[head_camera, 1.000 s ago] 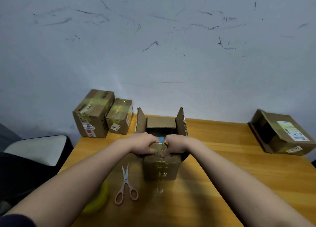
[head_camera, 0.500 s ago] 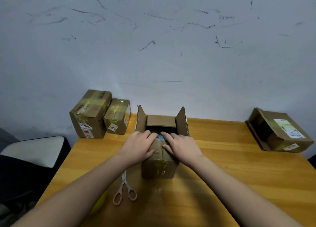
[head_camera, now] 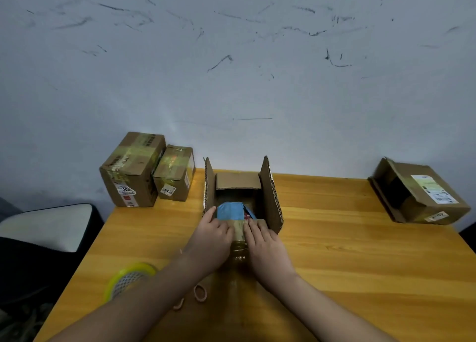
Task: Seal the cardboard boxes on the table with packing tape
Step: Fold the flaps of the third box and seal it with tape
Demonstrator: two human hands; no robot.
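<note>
Flaps standing beyond your flat, relaxed left hand [head_camera: 215, 234] and right hand [head_camera: 260, 236] are probably springing back; near flap [head_camera: 239, 229] could be popping up untaped.

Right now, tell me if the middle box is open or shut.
Open: the middle box has side flaps upright, blue contents showing, only the near flap pressed down.
</note>
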